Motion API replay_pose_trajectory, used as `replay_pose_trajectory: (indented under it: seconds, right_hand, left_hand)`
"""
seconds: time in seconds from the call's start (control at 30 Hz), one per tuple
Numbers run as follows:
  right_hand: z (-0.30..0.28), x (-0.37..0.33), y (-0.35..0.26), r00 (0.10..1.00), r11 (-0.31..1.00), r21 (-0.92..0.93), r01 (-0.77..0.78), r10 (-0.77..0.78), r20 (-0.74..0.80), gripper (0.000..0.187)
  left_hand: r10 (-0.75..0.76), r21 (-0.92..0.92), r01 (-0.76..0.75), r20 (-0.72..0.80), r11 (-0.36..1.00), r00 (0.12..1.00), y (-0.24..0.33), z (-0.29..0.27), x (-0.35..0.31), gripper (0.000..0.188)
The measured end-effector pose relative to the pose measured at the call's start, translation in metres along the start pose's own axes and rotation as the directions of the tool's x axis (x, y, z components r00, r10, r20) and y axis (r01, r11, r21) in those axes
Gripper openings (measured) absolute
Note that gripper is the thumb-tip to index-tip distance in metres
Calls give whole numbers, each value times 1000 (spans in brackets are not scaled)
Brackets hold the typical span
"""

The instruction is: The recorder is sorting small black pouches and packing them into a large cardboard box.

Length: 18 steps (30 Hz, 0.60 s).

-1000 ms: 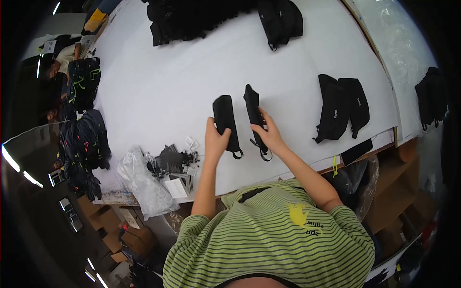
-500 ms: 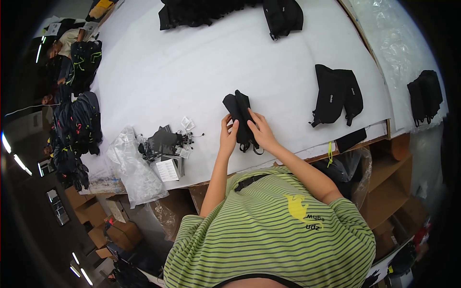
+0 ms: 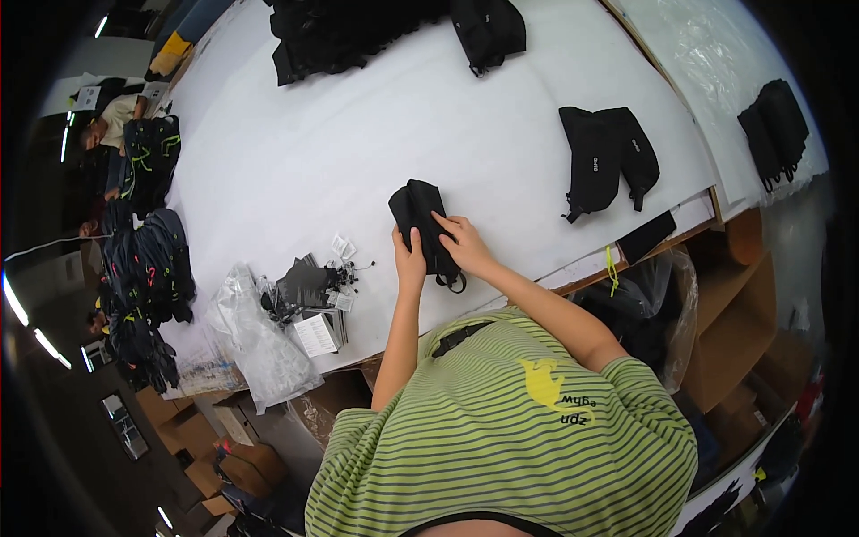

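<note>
A black fabric pouch (image 3: 420,219) lies before me on the white-covered table (image 3: 429,116), a small loop at its near end. My left hand (image 3: 409,257) grips its left edge, thumb on top. From the other side my right hand (image 3: 467,248) holds it, fingers reaching over the upper face and thumb near the loop. A lengthwise crease runs along the pouch. To the right, two similar black pouches (image 3: 594,163) overlap on the table. Left of my hands lie grey tags (image 3: 302,281) with black cords, a stack of white cards (image 3: 317,335) and small clear packets (image 3: 342,246).
A crumpled clear plastic bag (image 3: 259,340) hangs over the table's near edge. Black pouches (image 3: 358,36) are heaped at the far side, another (image 3: 488,34) beside them. Dark backpacks (image 3: 148,259) line the left, near a person (image 3: 116,121). Cardboard boxes (image 3: 725,331) stand below right.
The two long folds of the pouch have come together into a broader, flatter shape. My right fingers have moved further onto its top. The whole view has shifted slightly.
</note>
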State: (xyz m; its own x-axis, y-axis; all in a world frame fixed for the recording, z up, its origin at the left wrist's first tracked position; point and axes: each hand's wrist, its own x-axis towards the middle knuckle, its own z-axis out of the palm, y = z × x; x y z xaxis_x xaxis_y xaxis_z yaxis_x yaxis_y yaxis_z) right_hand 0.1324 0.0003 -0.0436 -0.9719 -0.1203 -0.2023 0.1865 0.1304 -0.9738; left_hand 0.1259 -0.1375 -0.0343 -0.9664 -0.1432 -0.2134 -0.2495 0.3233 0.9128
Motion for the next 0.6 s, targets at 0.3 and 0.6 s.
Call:
replay_pose_trajectory:
  seconds: [0.3, 0.6]
  right_hand:
    - [-160, -8, -26, 528, 730, -639, -242, -454, -718, 58]
    - [-191, -21, 10, 635, 802, -540, -254, -283, -719, 42]
  left_hand:
    - [-83, -1, 83, 12, 997, 996, 26, 5, -8, 99]
    - [61, 86, -56, -59, 995, 996, 27, 7, -8, 100]
